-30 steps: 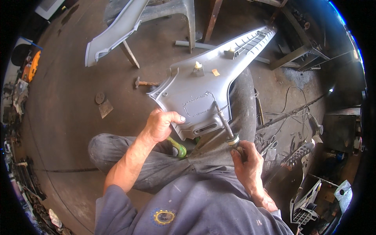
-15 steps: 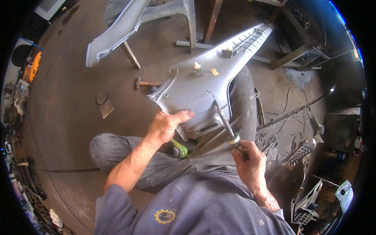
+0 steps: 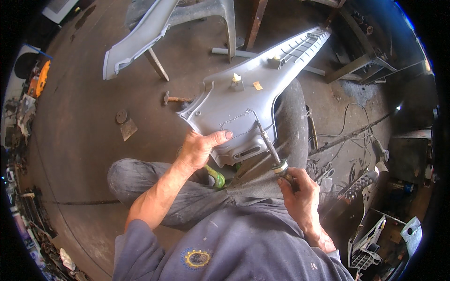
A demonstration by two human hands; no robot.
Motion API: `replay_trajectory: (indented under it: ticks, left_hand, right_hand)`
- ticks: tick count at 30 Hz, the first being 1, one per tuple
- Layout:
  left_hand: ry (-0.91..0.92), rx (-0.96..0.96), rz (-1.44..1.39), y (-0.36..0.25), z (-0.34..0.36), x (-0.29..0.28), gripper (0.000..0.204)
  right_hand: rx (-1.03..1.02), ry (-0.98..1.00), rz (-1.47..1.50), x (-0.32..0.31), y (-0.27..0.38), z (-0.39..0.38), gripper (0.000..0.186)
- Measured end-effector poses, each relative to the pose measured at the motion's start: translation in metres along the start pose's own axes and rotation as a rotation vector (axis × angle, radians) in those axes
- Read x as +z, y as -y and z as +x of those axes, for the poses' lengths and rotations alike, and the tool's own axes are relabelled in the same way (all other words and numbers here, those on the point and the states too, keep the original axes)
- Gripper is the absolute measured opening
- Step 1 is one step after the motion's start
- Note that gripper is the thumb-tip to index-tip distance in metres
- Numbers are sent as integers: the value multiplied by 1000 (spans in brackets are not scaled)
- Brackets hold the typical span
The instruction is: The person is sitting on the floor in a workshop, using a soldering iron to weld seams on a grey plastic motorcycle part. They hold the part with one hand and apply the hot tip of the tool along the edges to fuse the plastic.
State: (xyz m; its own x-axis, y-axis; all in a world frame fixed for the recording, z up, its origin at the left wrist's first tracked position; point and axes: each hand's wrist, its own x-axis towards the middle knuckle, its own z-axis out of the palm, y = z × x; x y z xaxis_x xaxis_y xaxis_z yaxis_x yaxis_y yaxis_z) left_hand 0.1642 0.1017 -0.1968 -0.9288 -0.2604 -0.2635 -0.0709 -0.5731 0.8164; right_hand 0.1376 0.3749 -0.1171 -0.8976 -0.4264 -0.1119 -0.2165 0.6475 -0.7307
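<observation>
A grey molded plastic panel [image 3: 251,91] with two clipped fittings and a rough, roughly rectangular traced seam rests over my right leg. My left hand [image 3: 199,150] grips its near left edge, thumb pressed on the face beside the seam. My right hand [image 3: 300,194] is closed on a soldering-iron-like tool [image 3: 269,147] with a long metal shaft, whose tip touches the seam near its upper right corner. The underside of the panel and my left fingertips are hidden.
Another grey trim piece [image 3: 133,42] leans on a plastic chair [image 3: 204,14] above. A hammer [image 3: 178,99] and round disc [image 3: 121,116] lie on the floor. Cables [image 3: 356,137], metal frames [image 3: 349,68] and assorted parts crowd the right; clutter lines the left rim.
My left thumb has slid rightward and up onto the traced seam. My right hand has shifted very slightly rightward, still holding the tool at the seam.
</observation>
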Motion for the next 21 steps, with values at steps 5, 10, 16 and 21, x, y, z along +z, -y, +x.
replay_trajectory:
  ticks: [5, 10, 16, 21]
  left_hand:
    - [-1, 24, 24, 0, 0, -1, 56]
    - [5, 32, 39, 0, 2, -4, 57]
    - [-8, 15, 59, -8, 3, -2, 59]
    - [-7, 21, 32, -6, 3, -4, 59]
  right_hand:
    - [2, 6, -3, 0, 1, 1, 23]
    - [-14, -21, 3, 0, -1, 0, 24]
    - [-103, -112, 29, -5, -2, -8, 24]
    - [-62, -59, 16, -3, -1, -5, 23]
